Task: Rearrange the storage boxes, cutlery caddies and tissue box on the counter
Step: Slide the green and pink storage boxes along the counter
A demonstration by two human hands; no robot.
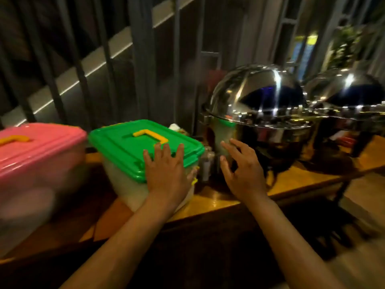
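A clear storage box with a green lid [129, 147] and a yellow handle stands on the wooden counter [218, 200]. My left hand [166, 172] lies flat on the near right corner of that lid, fingers spread, thumb down the box's side. To its left is a second box with a pink lid [39, 147], blurred. My right hand [243, 172] hovers open in the gap right of the green box, holding nothing. In that gap, a small dark caddy-like object [207, 163] shows dimly, with something white [174, 127] behind the box. I cannot tell if that is the tissue box.
Two shiny round chafing dishes with domed lids [260, 105] [350, 94] stand on the counter to the right, the nearer one close to my right hand. Dark vertical railing bars [143, 59] run behind the counter. The counter's front edge [208, 213] is near me.
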